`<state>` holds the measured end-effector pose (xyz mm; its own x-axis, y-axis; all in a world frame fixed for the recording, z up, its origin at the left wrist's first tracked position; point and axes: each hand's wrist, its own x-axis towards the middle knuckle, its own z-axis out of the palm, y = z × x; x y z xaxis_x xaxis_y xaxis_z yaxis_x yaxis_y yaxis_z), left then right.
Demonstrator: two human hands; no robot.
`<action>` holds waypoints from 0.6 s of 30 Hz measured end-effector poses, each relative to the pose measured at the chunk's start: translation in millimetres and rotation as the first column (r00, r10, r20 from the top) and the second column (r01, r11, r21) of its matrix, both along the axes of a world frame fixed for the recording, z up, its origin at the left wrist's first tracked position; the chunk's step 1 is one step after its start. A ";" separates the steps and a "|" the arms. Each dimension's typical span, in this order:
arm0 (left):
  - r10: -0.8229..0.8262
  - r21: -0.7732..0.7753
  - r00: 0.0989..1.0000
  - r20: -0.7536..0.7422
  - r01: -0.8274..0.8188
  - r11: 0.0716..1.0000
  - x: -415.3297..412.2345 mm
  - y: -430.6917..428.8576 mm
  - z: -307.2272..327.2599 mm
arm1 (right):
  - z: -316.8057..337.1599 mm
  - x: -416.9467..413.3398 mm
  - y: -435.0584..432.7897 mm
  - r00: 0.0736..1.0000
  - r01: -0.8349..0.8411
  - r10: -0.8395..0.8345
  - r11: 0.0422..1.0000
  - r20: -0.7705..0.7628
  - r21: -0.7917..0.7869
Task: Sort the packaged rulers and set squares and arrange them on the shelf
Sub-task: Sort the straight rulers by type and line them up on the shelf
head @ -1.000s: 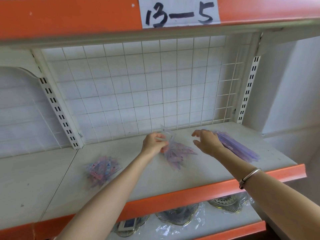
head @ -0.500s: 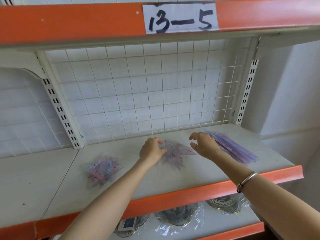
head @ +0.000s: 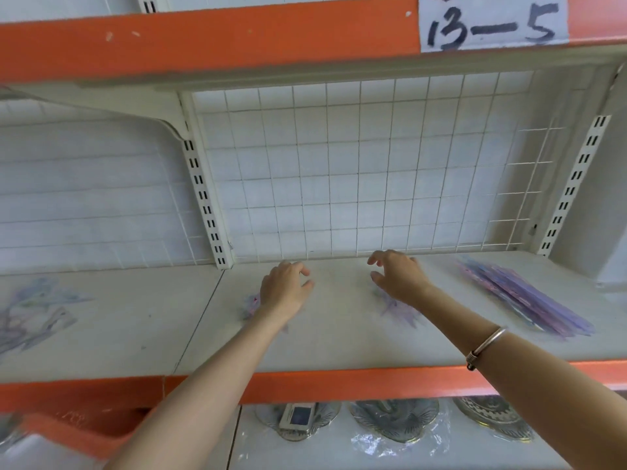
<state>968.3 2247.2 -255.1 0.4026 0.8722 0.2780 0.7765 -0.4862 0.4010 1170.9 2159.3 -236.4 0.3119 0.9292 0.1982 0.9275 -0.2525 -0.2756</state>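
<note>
On the white shelf (head: 339, 344), right of the upright (head: 207, 205), the left hand (head: 285, 291) and right hand (head: 398, 279) are held empty, loosely curled, over two blurred piles (head: 250, 305) (head: 400, 313), rulers (head: 529, 303) stacked farther right; slick packets may be scattered or mixed if swept carelessly.

Your shelf (head: 339, 344) is off-white with an orange front lip (head: 339, 385). Behind it the grid (head: 356, 171) is white wire in a square pattern. Up top, the label (head: 492, 25) is white paper with black handwritten "13-5" on an orange strip. At right, the ruler stack (head: 529, 300) is purple with pinkish edges. The middle pile (head: 400, 310) is pale lilac, the pink-and-blue pile (head: 251, 305) sits left of it, and the far-left pile (head: 34, 310) is a blurry blue-grey. Your bracelet (head: 485, 344) is silver.
</note>
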 end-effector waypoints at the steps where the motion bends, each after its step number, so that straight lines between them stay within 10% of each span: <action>1: 0.023 0.010 1.000 0.001 -0.023 1.000 -16.5 4.8 0.4 | -1.0 -13.2 7.2 1.000 -0.017 0.017 1.000 0.008 -0.005; 18: 0.213 -0.031 0.972 -0.099 -0.217 0.976 -328.2 119.0 12.8 | -1.3 -310.1 155.1 0.964 -0.262 0.263 0.965 -0.043 0.027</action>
<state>640.2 2366.1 -242.3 0.2268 0.9512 0.2093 0.8963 -0.2879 0.3373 860.8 2314.4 -237.7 0.0672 0.9754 0.2099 0.9467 0.0041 -0.3221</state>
